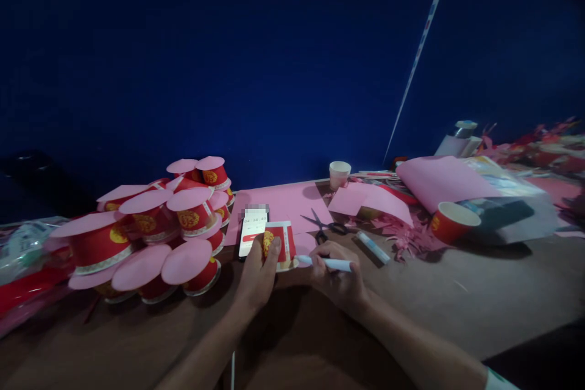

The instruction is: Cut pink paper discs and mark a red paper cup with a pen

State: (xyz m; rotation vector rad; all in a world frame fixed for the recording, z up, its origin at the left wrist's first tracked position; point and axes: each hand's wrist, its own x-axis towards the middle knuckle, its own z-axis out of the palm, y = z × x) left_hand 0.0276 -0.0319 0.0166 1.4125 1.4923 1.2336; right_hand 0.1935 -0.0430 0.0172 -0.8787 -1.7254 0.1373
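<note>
My left hand [258,271] is wrapped round a red paper cup [286,242] with a gold emblem, which lies on its side with its pale rim towards my right hand. In my right hand [338,274] is a white pen-shaped tube [337,264], its tip at or very near the rim of the cup; whether it touches, I cannot tell. A lit phone [254,233] lies just behind my left hand. Beyond my right hand are black scissors [322,233] with open blades, a pink paper sheet [283,202] and a pink paper disc [304,242], partly hidden.
Several red cups topped with pink discs [189,201] are stacked at the left. A clear tube [372,248] lies right of the scissors. A white cup [339,175], pink paper scraps [406,231] and another red cup [454,222] are further right. A blue partition [228,73] stands behind.
</note>
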